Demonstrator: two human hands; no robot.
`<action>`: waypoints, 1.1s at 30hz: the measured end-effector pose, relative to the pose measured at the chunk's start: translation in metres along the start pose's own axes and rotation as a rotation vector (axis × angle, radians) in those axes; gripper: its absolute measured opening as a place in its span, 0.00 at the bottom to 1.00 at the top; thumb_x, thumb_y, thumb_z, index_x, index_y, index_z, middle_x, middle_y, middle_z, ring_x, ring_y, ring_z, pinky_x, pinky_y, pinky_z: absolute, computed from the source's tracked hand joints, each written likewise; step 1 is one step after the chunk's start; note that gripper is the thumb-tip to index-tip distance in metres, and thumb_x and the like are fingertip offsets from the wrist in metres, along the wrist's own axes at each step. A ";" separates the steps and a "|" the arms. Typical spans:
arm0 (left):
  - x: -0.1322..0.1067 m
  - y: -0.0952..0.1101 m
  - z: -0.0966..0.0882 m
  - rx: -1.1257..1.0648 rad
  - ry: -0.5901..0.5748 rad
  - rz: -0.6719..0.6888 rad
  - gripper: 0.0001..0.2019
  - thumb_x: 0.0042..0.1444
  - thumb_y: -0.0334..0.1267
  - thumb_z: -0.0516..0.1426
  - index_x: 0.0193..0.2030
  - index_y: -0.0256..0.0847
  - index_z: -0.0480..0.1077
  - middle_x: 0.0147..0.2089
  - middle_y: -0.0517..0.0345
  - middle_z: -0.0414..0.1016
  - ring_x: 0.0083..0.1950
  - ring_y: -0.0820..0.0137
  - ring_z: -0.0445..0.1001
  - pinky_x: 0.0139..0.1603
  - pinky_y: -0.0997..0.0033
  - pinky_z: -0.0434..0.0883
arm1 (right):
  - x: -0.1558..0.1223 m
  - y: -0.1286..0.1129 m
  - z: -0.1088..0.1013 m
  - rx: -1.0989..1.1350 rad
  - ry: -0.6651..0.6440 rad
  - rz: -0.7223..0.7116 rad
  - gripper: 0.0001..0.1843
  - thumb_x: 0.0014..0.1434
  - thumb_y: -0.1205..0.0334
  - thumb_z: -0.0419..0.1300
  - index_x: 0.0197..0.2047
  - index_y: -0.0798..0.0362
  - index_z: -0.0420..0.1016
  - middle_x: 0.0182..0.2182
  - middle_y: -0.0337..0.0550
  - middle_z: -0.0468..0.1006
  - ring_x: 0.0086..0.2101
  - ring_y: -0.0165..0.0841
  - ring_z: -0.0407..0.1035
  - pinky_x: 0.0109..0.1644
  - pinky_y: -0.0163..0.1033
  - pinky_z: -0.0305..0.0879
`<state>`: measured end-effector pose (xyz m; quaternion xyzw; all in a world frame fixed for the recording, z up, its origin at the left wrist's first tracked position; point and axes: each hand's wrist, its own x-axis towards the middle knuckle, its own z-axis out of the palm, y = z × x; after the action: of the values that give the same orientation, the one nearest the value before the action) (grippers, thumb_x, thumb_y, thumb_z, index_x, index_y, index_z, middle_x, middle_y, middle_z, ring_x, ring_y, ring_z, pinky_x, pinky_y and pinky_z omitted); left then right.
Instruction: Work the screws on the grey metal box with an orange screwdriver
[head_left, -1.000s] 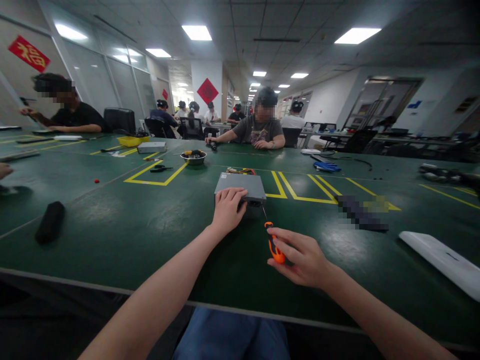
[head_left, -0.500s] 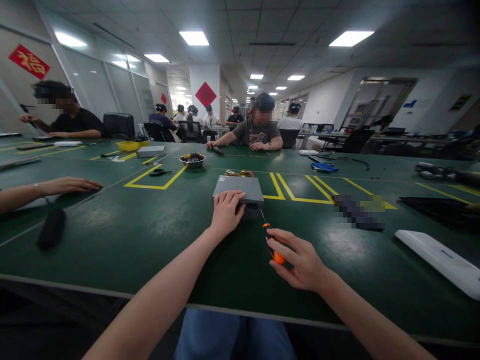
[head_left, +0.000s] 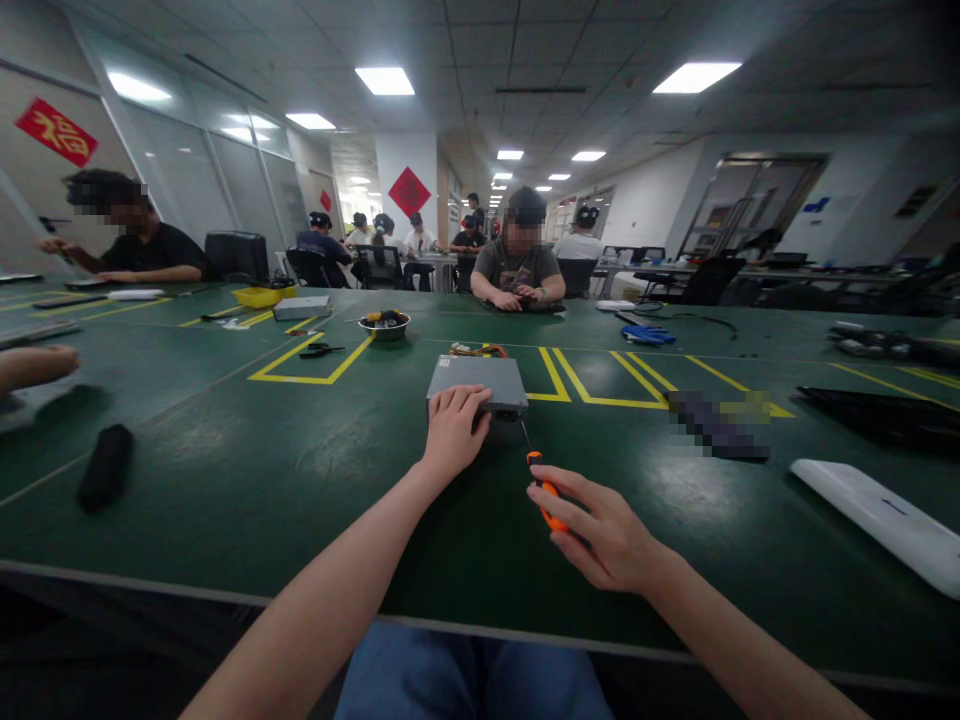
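Observation:
A grey metal box [head_left: 480,378] lies on the green table [head_left: 247,450] in front of me, with coloured wires at its far edge. My left hand [head_left: 451,428] rests on the box's near left corner, fingers curled over the top. My right hand [head_left: 600,530] is closed round the orange handle of a screwdriver [head_left: 546,497]. The thin shaft of the screwdriver points at the box's near right face.
A black oblong object [head_left: 106,466] lies at the left, a white flat panel [head_left: 877,520] at the right. A metal bowl [head_left: 384,321] and pliers [head_left: 321,349] sit beyond yellow floor-tape lines. People sit across the table, and another person's hand [head_left: 34,365] reaches in at the far left.
The other person's arm at the left has pulled back. My right hand has turned a little on the screwdriver handle. My left hand stays on the box.

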<state>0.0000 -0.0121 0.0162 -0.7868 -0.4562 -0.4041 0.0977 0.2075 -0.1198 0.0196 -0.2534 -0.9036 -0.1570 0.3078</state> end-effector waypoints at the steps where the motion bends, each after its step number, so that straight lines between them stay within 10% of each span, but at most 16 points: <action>1: 0.000 0.000 0.000 0.000 0.000 0.000 0.15 0.56 0.36 0.52 0.50 0.46 0.65 0.52 0.55 0.69 0.54 0.64 0.63 0.54 0.59 0.58 | 0.000 0.000 0.001 -0.002 0.005 -0.001 0.18 0.61 0.61 0.48 0.53 0.56 0.63 0.51 0.57 0.68 0.46 0.39 0.68 0.42 0.41 0.70; 33: 0.003 0.000 0.001 -0.010 -0.012 -0.007 0.14 0.56 0.35 0.53 0.50 0.46 0.64 0.53 0.57 0.69 0.55 0.64 0.63 0.55 0.59 0.58 | -0.001 0.001 -0.001 0.102 -0.024 0.049 0.18 0.57 0.62 0.52 0.51 0.56 0.65 0.51 0.57 0.66 0.47 0.40 0.67 0.43 0.42 0.70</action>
<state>0.0011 -0.0093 0.0181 -0.7880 -0.4576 -0.4020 0.0894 0.2095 -0.1194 0.0201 -0.2613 -0.9075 -0.1002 0.3133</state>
